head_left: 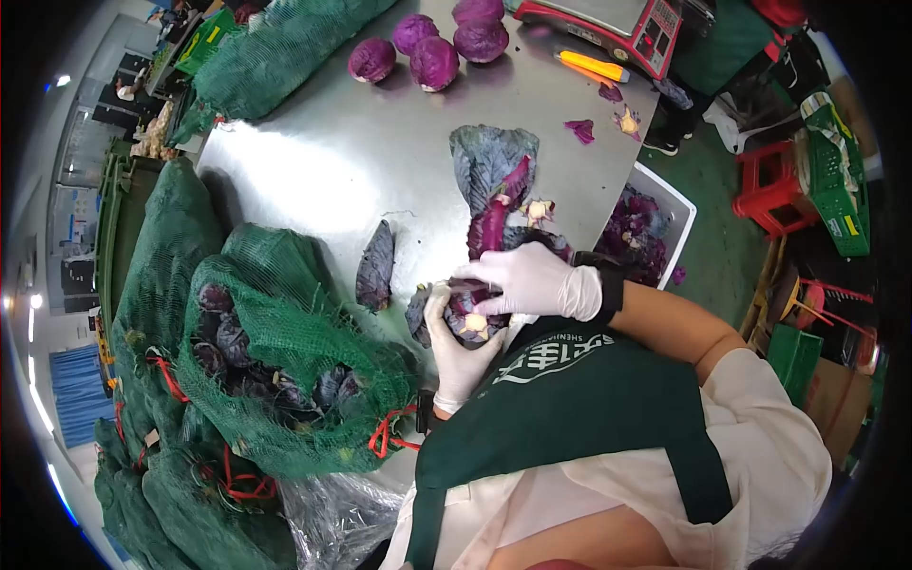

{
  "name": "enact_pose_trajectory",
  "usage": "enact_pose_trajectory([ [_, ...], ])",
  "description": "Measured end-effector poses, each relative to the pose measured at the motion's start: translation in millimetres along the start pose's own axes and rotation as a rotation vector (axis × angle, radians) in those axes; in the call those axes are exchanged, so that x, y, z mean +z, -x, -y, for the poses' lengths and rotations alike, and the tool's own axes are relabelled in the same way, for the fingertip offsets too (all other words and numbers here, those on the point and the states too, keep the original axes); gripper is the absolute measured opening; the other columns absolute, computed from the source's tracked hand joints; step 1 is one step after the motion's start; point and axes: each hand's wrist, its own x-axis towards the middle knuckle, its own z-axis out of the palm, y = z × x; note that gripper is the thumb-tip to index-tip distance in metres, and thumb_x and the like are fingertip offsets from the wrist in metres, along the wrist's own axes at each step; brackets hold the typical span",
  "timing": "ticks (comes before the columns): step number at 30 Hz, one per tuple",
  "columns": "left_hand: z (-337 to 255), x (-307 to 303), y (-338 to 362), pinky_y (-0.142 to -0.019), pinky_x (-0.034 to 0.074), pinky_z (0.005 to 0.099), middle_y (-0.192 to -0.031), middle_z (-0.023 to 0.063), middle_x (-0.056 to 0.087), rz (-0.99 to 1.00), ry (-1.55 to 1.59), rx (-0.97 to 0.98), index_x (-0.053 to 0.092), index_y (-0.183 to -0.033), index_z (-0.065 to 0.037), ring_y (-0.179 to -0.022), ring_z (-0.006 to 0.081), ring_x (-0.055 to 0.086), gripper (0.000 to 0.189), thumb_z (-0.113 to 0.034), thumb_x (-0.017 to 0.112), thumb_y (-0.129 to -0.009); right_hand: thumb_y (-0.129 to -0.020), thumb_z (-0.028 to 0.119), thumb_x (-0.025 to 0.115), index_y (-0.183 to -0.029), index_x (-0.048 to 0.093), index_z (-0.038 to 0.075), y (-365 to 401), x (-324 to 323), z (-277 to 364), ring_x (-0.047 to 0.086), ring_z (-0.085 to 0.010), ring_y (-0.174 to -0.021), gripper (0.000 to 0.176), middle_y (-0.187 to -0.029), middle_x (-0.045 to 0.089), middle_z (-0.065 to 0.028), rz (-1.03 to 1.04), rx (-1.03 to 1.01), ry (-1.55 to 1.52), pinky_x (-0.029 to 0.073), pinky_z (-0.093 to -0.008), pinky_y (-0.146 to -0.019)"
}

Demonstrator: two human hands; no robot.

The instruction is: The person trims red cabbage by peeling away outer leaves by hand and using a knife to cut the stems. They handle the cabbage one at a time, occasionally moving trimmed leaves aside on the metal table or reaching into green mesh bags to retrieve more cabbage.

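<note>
Close to my apron, a red cabbage (467,306) is held with its pale cut stem end showing. My left hand (460,359), in a white glove, grips it from below and the left. The gloved right hand (534,279) lies over its top and right side, fingers bent onto the leaves; whether they pinch a single leaf is hidden. Just beyond my hands lie loose purple leaves (490,226), a large dark outer leaf (494,163) and a cut stem piece (539,211). Another loose dark leaf (376,268) rests to the left.
Several trimmed red cabbages (434,64) sit at the table's far side, near a scale (617,28) and a yellow-orange knife (594,66). A white bin (676,214) of leaves stands right of the table (285,180). An opened green net sack (285,437) of cabbages is at left.
</note>
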Motion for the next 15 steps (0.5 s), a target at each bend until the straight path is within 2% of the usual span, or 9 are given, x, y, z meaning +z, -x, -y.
enact_pose_trajectory([
  [3,-27,-14,-18,-0.112,0.035,0.0423,-0.139,0.0197,0.044,0.177,0.051,-0.084,0.041,-0.137,0.001,-0.130,0.0336,0.045,0.084,-0.011,0.084,-0.066,-0.085,0.039,0.070,-0.104,0.068,0.008,-7,-6,-8,0.066,-0.0282,-0.069,0.036,-0.082,0.063,-0.0101,0.022,-0.110,0.041,0.052,-0.0402,-0.060],
  [5,-47,-23,-27,-0.114,0.033,0.0423,-0.139,0.0206,0.044,0.229,0.029,-0.043,0.042,-0.140,0.001,-0.134,0.0341,0.043,0.082,-0.008,0.080,-0.068,-0.086,0.041,0.068,-0.098,0.070,0.010,-12,-10,-11,0.067,-0.0320,-0.063,0.033,-0.070,0.065,-0.0144,0.054,-0.094,0.048,0.053,-0.0443,-0.059],
  [6,-29,-19,-27,-0.115,0.033,0.0420,-0.141,0.0211,0.043,0.203,0.013,0.071,0.041,-0.142,-0.001,-0.136,0.0346,0.041,0.084,-0.006,0.080,-0.068,-0.086,0.041,0.068,-0.094,0.071,0.010,-14,-10,-19,0.066,-0.0313,-0.059,0.032,-0.067,0.064,-0.0134,0.012,-0.155,0.099,0.052,-0.0430,-0.056],
  [7,-12,-16,-26,-0.116,0.032,0.0418,-0.143,0.0215,0.041,0.198,0.005,0.173,0.039,-0.145,-0.002,-0.138,0.0352,0.039,0.087,-0.005,0.079,-0.068,-0.085,0.041,0.069,-0.094,0.071,0.010,-14,-13,-24,0.066,-0.0301,-0.061,0.032,-0.069,0.065,-0.0126,0.070,-0.186,0.129,0.052,-0.0409,-0.056],
  [9,-16,-14,-30,-0.117,0.030,0.0416,-0.146,0.0210,0.036,0.254,0.013,0.114,0.039,-0.146,-0.005,-0.141,0.0356,0.035,0.089,-0.003,0.080,-0.067,-0.084,0.039,0.071,-0.091,0.069,0.010,-11,-17,-28,0.065,-0.0291,-0.061,0.030,-0.070,0.064,-0.0114,0.052,-0.253,0.191,0.051,-0.0396,-0.055],
  [15,-14,-16,-35,-0.118,0.029,0.0447,-0.149,0.0184,0.034,0.317,0.022,0.166,0.039,-0.146,-0.006,-0.143,0.0384,0.031,0.093,-0.003,0.081,-0.063,-0.081,0.032,0.073,-0.083,0.065,0.010,-6,-11,-41,0.062,-0.0271,-0.056,0.023,-0.063,0.058,-0.0066,0.025,-0.364,0.273,0.050,-0.0384,-0.053],
])
